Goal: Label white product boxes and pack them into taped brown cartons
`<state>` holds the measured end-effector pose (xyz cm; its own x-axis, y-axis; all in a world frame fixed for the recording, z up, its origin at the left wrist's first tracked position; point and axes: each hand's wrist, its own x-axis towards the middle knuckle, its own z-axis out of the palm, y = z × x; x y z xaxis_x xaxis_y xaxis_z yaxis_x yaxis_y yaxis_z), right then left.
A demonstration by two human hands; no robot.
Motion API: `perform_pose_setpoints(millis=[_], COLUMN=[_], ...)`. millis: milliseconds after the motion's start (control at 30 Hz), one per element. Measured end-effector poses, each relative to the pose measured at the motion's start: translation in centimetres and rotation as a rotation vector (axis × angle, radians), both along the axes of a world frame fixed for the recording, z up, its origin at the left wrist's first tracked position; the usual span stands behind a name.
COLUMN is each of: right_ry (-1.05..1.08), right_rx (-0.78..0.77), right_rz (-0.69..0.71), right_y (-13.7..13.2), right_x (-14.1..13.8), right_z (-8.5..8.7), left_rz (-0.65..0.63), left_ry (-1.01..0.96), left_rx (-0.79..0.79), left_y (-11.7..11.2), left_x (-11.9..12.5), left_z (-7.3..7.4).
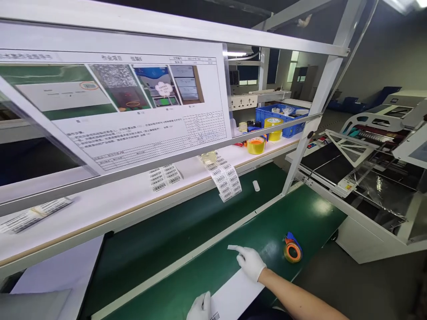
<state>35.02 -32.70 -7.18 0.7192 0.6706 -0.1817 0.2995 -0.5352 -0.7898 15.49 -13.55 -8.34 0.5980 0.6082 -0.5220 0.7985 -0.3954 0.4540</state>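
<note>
**Gloved hands at a white sheet on the green mat**

From my seat I see both hands in thin white knit gloves, low in the view. My right hand (251, 263) reaches forward over the mat, with thumb and forefinger closed on the near end of a small flat white strip (233, 247). The strip sticks out to the left, just above the mat. The other fingers are curled loosely under, and the bare forearm runs back to the lower right.

My left hand (200, 307) is cut off by the bottom edge. Its fingers lie close together against the left side of the white sheet (235, 294), but I cannot tell whether they grip it or only rest there. The sheet is smooth, matte and rectangular. It lies flat between my two hands, with a small barcode at its near corner.

The green mat (187, 231) is dull and slightly glossy, and a pale rail divides it. Just right of my right hand lies a tape roll (292, 251), a round orange ring in a blue holder.

Further back, a label strip (227, 181) printed with barcodes hangs limp over the edge of the white shelf (110, 200). Two glossy yellow tape rings (256, 145) stand near a blue plastic bin (289, 129). A large printed sheet (133, 106) is clipped to the frame.
</note>
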Motion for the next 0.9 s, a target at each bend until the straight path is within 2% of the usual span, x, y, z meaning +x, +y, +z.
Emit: perform_pose_setpoints(millis=[100,233,333,433,533,633,767,833,900], right_ry=[0.053,0.095,0.111,0.118,0.147,0.203,0.279,0.339,0.435], right_rx=[0.139,0.231,0.271,0.275,0.264,0.311,0.302,0.272,0.230], right_rz=[-0.138,-0.321,-0.451,-0.553,-0.626,-0.633,-0.685,-0.778,-0.897], right_y=[-1.9,-6.4,-10.6,-14.8,-18.8,-23.2,-30.5,-34.4,-38.2], right_x=[0.3,0.7,1.8,4.4,8.8,14.4,21.5,24.1,25.7], right_z=[0.4,1.5,1.9,1.2,-0.1,-0.8,-1.4,-2.4,-4.1], left_rz=[-0.144,-0.293,-0.432,-0.591,-0.728,-0.791,-0.755,-0.693,-0.638], left_ry=[0.083,0.185,0.196,0.208,0.214,0.202,0.104,0.046,0.024], left_rx=[-0.082,-0.170,-0.177,-0.167,-0.134,-0.083,0.050,0.116,0.173], left_y=[1.5,2.9,2.8,1.5,-0.9,-4.2,-8.6,-10.4,-12.3], left_x=[1.0,3.8,7.6,13.3,21.8,32.7,48.8,56.1,62.2], left_z=[0.6,0.1,-1.1,-2.9,-5.1,-7.2,-9.7,-11.2,-12.9])
